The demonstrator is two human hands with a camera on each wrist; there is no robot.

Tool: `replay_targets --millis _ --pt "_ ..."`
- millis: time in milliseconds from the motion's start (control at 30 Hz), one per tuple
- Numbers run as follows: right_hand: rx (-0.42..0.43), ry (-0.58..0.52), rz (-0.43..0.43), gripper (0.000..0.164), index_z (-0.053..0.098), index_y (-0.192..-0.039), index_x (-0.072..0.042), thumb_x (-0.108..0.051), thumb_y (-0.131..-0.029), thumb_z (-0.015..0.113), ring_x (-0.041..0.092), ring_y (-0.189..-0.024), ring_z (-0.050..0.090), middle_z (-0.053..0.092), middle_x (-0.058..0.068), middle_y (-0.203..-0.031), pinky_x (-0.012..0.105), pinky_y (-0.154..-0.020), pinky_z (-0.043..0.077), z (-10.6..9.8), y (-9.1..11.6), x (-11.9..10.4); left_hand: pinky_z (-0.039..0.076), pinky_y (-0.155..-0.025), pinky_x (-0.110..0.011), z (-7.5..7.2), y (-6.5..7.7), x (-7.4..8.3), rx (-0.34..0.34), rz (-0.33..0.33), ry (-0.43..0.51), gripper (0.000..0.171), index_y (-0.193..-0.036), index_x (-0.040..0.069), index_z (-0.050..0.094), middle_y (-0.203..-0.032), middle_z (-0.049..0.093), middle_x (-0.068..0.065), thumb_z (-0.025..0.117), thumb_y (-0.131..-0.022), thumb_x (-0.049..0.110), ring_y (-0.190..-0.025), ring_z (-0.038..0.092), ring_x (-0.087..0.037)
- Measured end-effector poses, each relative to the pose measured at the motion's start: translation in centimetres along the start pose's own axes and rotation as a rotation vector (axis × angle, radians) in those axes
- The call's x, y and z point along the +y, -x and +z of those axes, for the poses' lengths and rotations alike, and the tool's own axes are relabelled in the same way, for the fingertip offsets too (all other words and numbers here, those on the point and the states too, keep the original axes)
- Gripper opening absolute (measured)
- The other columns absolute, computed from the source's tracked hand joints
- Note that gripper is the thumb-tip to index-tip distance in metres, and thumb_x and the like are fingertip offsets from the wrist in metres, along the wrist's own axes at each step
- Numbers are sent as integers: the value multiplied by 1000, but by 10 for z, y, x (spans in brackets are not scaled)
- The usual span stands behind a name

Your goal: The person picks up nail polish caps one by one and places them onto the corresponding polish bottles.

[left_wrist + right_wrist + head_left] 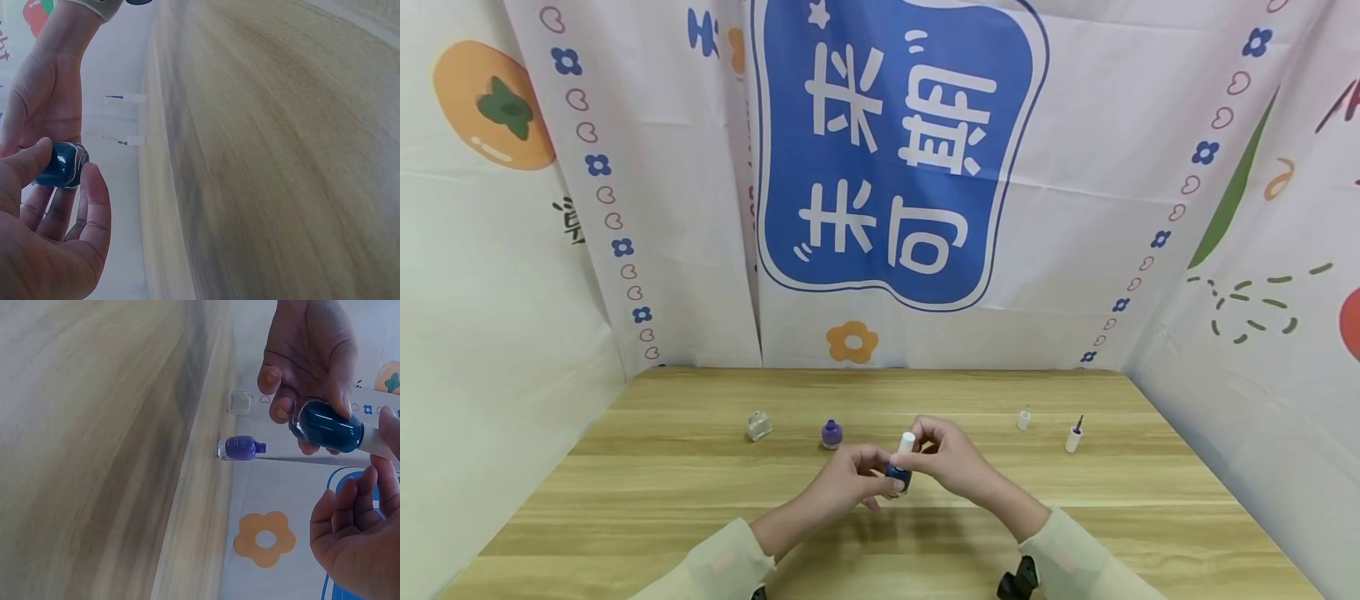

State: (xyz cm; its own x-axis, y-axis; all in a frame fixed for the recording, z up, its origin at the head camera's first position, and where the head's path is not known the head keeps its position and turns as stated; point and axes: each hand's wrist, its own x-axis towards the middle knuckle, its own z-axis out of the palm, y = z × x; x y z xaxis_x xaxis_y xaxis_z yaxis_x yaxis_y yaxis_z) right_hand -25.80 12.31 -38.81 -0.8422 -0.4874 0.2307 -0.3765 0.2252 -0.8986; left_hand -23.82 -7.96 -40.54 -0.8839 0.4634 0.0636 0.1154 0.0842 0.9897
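Observation:
A dark teal nail polish bottle (328, 427) with a white cap (907, 442) is held above the table, tilted slightly. My left hand (848, 481) grips the bottle's body between thumb and fingers. With thumb and fingertips, my right hand (951, 457) pinches the white cap, which sits on the bottle's neck. Beyond my left hand stands an uncapped purple nail polish bottle (832, 435), also visible in the right wrist view. Farther left is a clear nail polish bottle (759, 426).
Two white caps with brushes pointing up stand on the right: a smaller cap (1024, 420) and a cap with a dark brush (1073, 437). The wooden table (700, 500) meets a printed cloth (1060, 250) at its back and sides.

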Motion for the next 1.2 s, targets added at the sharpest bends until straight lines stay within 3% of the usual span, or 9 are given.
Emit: replay_targets --millis 267,433,667,867,1033,1200 --pt "14 -8 21 20 59 -87 -6 -20 -88 74 21 -78 54 60 4 -83 28 -66 46 -1 1 -3 56 -58 -30 0 0 0 2 3 8 23 -106 -2 68 -95 68 -8 73 -87 9 -79 66 -20" --pt "-66 -15 -6 16 64 -101 -3 -15 -92 69 20 -82 54 59 5 -90 27 -68 48 -11 0 -4 57 -60 -31 -2 1 2 -1 -3 8 23 -106 -2 67 -94 67 -8 73 -87 9 -80 66 -20" --pt "-218 -57 -33 31 61 -124 0 -14 -97 61 19 -86 57 61 10 -104 31 -76 54 -21 -1 -8 57 -62 -33 -3 3 3 -25 4 -3 24 -106 -2 67 -94 68 -7 73 -86 9 -79 65 -19" --pt "-316 -92 -56 29 60 -126 0 -12 -100 56 25 -95 59 60 14 -114 36 -87 53 -22 -2 -9 57 -60 -32 -2 3 3 -35 11 1 24 -106 -2 68 -94 68 -7 74 -85 8 -79 65 -19" --pt "-311 -108 -48 26 63 -122 0 -11 -100 56 28 -101 60 61 14 -116 41 -91 52 -21 -2 -10 57 -61 -31 -3 3 4 -37 5 11 26 -108 -2 67 -95 68 -8 74 -86 8 -80 66 -20" --pt "-238 -75 -14 24 67 -117 -4 -15 -98 60 27 -95 61 64 10 -113 35 -85 54 -18 -3 -11 57 -61 -33 -4 4 5 -29 2 3 26 -109 -2 67 -96 68 -7 74 -86 9 -81 66 -20"
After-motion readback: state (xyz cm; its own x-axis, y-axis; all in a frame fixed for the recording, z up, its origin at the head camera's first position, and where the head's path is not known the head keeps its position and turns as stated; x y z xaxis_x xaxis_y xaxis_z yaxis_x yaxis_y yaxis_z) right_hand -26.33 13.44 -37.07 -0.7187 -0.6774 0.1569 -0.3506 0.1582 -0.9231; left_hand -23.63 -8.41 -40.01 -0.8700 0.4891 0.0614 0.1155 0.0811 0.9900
